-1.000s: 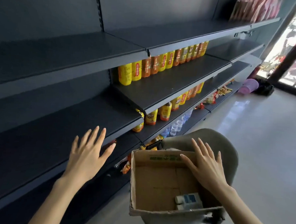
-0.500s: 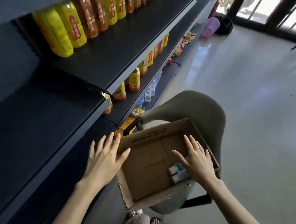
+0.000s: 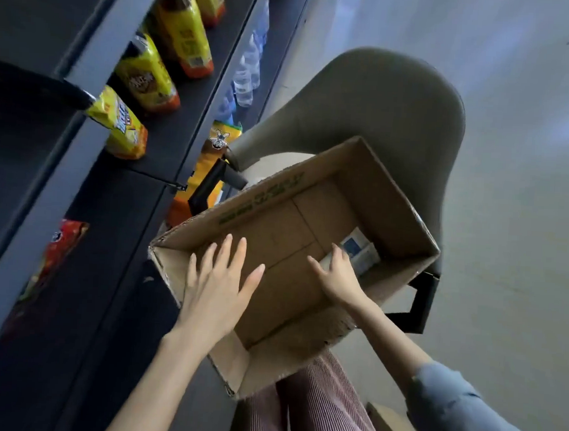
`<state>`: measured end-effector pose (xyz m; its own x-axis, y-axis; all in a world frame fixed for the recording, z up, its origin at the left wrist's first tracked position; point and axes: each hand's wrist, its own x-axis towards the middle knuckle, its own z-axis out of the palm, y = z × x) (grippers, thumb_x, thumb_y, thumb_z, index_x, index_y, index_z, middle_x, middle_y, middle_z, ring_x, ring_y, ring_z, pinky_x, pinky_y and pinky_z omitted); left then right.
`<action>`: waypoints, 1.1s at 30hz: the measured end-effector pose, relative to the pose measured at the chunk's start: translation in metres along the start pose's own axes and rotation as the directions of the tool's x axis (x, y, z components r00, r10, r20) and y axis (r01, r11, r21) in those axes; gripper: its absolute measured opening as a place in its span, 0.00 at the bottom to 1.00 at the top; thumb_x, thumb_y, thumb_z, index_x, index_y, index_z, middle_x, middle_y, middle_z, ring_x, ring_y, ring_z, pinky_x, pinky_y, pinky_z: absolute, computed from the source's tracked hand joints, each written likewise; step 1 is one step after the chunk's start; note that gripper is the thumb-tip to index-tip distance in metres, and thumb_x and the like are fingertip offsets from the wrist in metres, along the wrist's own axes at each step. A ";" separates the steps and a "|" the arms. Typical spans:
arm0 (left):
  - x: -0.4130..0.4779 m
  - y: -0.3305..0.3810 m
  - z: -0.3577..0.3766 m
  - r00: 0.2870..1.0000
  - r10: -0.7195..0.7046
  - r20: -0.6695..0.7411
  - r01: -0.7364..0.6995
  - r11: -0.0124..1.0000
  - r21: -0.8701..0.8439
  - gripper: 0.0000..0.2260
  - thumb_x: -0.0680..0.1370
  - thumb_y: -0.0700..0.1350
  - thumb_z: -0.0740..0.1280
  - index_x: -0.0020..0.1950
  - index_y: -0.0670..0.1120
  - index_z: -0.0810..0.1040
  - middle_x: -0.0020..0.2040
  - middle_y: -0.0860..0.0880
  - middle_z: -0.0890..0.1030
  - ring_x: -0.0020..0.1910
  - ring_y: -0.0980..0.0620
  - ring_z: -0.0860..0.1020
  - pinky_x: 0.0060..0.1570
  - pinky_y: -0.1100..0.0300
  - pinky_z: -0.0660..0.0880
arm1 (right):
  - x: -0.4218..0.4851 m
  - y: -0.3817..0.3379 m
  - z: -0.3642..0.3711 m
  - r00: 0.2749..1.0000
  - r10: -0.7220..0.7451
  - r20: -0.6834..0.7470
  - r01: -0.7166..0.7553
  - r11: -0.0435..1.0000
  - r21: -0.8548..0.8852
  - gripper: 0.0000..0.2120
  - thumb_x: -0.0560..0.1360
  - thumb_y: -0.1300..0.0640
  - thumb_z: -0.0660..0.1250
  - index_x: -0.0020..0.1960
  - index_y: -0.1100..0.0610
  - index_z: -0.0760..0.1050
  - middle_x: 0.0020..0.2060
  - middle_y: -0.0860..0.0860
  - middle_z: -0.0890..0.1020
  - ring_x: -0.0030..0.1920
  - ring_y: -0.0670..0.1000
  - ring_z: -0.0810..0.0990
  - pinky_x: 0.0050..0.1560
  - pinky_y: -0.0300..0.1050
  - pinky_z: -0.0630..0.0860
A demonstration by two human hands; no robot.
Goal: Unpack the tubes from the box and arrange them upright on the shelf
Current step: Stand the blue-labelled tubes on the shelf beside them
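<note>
Just beyond my right hand [image 3: 337,277], far corner of the box [image 3: 376,193]: tubes [image 3: 360,252], lying flat; grip on them I cannot tell. Over the box, my left hand [image 3: 216,287]: open, fingers spread. Risk, I judge: a tug slides the unbraced box off its chair [image 3: 381,98].

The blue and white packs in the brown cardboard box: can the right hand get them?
Probably yes. The right hand is down inside the open-topped brown cardboard box, its fingers right by the blue and white packs, with nothing between.
</note>
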<state>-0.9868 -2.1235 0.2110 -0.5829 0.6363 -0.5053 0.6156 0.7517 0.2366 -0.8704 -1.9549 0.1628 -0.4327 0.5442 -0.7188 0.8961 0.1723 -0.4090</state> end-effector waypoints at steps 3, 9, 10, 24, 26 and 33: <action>0.018 0.006 0.019 0.999 0.034 0.039 -0.035 0.999 0.010 0.36 0.72 0.66 0.35 0.78 0.52 0.48 0.79 0.49 0.51 0.77 0.48 0.51 0.73 0.46 0.47 | 0.039 0.015 0.012 0.981 0.173 0.082 -0.181 0.978 0.104 0.34 0.80 0.46 0.57 0.76 0.64 0.48 0.75 0.61 0.57 0.72 0.58 0.63 0.69 0.50 0.63; 0.046 0.013 0.049 0.996 0.052 0.074 -0.051 0.998 -0.022 0.35 0.73 0.66 0.35 0.78 0.53 0.49 0.78 0.49 0.52 0.77 0.48 0.51 0.73 0.46 0.48 | 0.105 0.037 0.031 0.899 0.435 0.042 -0.423 0.840 0.339 0.21 0.82 0.57 0.54 0.72 0.65 0.58 0.69 0.62 0.66 0.68 0.59 0.68 0.68 0.48 0.66; 0.048 0.012 0.052 0.996 0.053 0.077 -0.052 0.998 -0.022 0.35 0.73 0.66 0.35 0.78 0.53 0.50 0.78 0.49 0.52 0.77 0.48 0.52 0.73 0.46 0.48 | 0.112 0.037 0.036 0.890 0.454 0.031 -0.438 0.835 0.332 0.23 0.82 0.57 0.55 0.73 0.66 0.56 0.71 0.62 0.64 0.70 0.59 0.65 0.70 0.49 0.63; 0.069 -0.011 0.056 0.996 -0.021 0.084 0.029 0.995 -0.098 0.34 0.74 0.65 0.38 0.77 0.52 0.52 0.78 0.49 0.55 0.75 0.48 0.55 0.71 0.47 0.57 | 0.160 0.034 0.059 0.745 0.627 -0.228 -0.510 0.755 0.412 0.33 0.76 0.59 0.67 0.73 0.63 0.52 0.71 0.61 0.59 0.69 0.60 0.64 0.69 0.50 0.62; 0.072 -0.011 0.055 0.996 -0.034 0.083 0.045 0.990 -0.133 0.33 0.75 0.64 0.39 0.77 0.52 0.52 0.78 0.50 0.55 0.75 0.49 0.56 0.70 0.48 0.57 | 0.158 0.038 0.057 0.785 0.582 -0.212 -0.482 0.789 0.382 0.33 0.76 0.58 0.67 0.73 0.62 0.53 0.71 0.61 0.60 0.69 0.61 0.65 0.69 0.52 0.64; 0.077 -0.009 0.061 0.997 -0.066 0.049 0.080 0.896 -0.437 0.23 0.81 0.55 0.53 0.75 0.50 0.61 0.75 0.52 0.63 0.72 0.52 0.62 0.65 0.57 0.61 | 0.125 0.016 0.045 0.913 0.400 0.082 -0.365 0.710 0.603 0.26 0.73 0.59 0.71 0.67 0.60 0.65 0.61 0.58 0.75 0.58 0.57 0.78 0.56 0.51 0.77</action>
<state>-1.0052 -2.0920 0.1194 -0.5954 0.5764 -0.5597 0.2729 0.8003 0.5339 -0.9142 -1.9209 0.0410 -0.0448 0.4986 -0.8656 0.7342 -0.5712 -0.3670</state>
